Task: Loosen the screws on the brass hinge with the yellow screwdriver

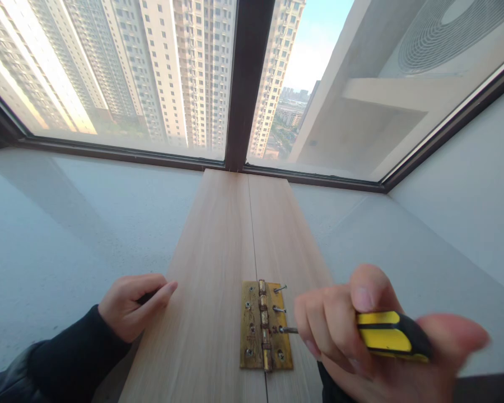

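Observation:
Two light wooden boards (218, 263) lie side by side, joined by a brass hinge (265, 326) across their seam. Several screws stand partly out of the hinge's right leaf (279, 289). My right hand (361, 336) grips a yellow and black screwdriver (388, 334), its metal tip resting on a screw in the right leaf. My left hand (131, 305) rests at the left edge of the left board, fingers curled with the index finger stretched onto the wood.
The boards lie on a white window sill (67, 240) and run up to a dark window frame (246, 84). A white wall (466, 184) closes the right side. Tower blocks show through the glass.

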A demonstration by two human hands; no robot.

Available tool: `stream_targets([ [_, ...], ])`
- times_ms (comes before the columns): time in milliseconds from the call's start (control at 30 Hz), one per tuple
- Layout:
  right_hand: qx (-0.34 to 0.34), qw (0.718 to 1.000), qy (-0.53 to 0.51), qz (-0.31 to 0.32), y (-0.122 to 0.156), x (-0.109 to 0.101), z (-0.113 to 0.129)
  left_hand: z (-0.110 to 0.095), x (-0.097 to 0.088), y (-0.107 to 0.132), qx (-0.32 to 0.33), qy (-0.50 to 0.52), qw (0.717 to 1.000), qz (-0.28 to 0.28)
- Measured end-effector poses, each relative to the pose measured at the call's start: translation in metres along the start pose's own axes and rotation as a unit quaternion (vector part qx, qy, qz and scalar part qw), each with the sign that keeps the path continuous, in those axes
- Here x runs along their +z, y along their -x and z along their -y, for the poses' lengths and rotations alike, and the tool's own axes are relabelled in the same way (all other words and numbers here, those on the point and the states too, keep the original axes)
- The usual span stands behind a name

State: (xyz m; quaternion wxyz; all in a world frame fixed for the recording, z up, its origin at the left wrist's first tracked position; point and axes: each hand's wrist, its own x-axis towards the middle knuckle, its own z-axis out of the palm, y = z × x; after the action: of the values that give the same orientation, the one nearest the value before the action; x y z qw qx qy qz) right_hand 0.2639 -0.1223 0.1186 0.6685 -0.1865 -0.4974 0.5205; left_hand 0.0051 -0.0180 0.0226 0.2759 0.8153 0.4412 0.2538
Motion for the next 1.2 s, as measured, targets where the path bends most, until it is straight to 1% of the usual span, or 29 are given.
stream_targets([
  [67, 0.002, 1.0, 0.022, -0.005, 0.002, -0.003, 0.001, 0.001, 0.001, 0.0, 0.002, 0.0, 1.0, -0.005],
  [133, -0.019, 0.998, 0.065, -0.014, 0.005, -0.006, 0.002, 0.001, 0.002, 0.0, 0.004, -0.001, 1.0, -0.011],
  [200, -0.023, 0.994, 0.11, -0.016, 0.005, -0.007, 0.002, 0.001, 0.002, 0.0, 0.005, -0.002, 1.0, -0.013],
  [233, -0.023, 0.993, 0.112, -0.011, 0.005, -0.007, 0.002, 0.0, 0.001, 0.0, 0.005, -0.003, 1.0, -0.012],
  [300, -0.022, 0.997, 0.074, -0.014, 0.003, -0.005, 0.001, 0.0, 0.001, 0.0, 0.005, -0.005, 1.0, -0.009],
  [400, -0.024, 0.998, 0.035, -0.057, -0.001, -0.002, 0.003, -0.001, 0.0, 0.0, 0.01, -0.007, 1.0, -0.008],
  [533, -0.026, 0.994, 0.089, -0.056, -0.002, -0.004, 0.008, -0.001, -0.001, 0.0, 0.014, -0.011, 1.0, -0.01],
  [600, -0.036, 0.988, 0.131, -0.073, -0.002, -0.004, 0.009, -0.001, 0.0, 0.0, 0.013, -0.015, 1.0, -0.012],
  [667, -0.039, 0.985, 0.149, -0.081, -0.002, -0.002, 0.009, 0.0, 0.0, 0.001, 0.011, -0.016, 1.0, -0.014],
  [767, -0.039, 0.987, 0.13, -0.086, -0.001, 0.001, 0.007, 0.0, 0.001, 0.001, 0.008, -0.015, 1.0, -0.015],
  [933, -0.071, 0.983, 0.127, -0.115, 0.005, 0.001, 0.004, 0.001, 0.001, 0.001, 0.006, -0.008, 1.0, -0.012],
  [1067, -0.093, 0.981, 0.133, -0.109, 0.005, 0.002, 0.003, 0.0, 0.001, 0.0, 0.007, -0.005, 1.0, -0.012],
  [1200, -0.076, 0.981, 0.113, -0.139, 0.001, 0.006, 0.002, 0.0, 0.0, 0.0, 0.014, -0.007, 1.0, -0.017],
])
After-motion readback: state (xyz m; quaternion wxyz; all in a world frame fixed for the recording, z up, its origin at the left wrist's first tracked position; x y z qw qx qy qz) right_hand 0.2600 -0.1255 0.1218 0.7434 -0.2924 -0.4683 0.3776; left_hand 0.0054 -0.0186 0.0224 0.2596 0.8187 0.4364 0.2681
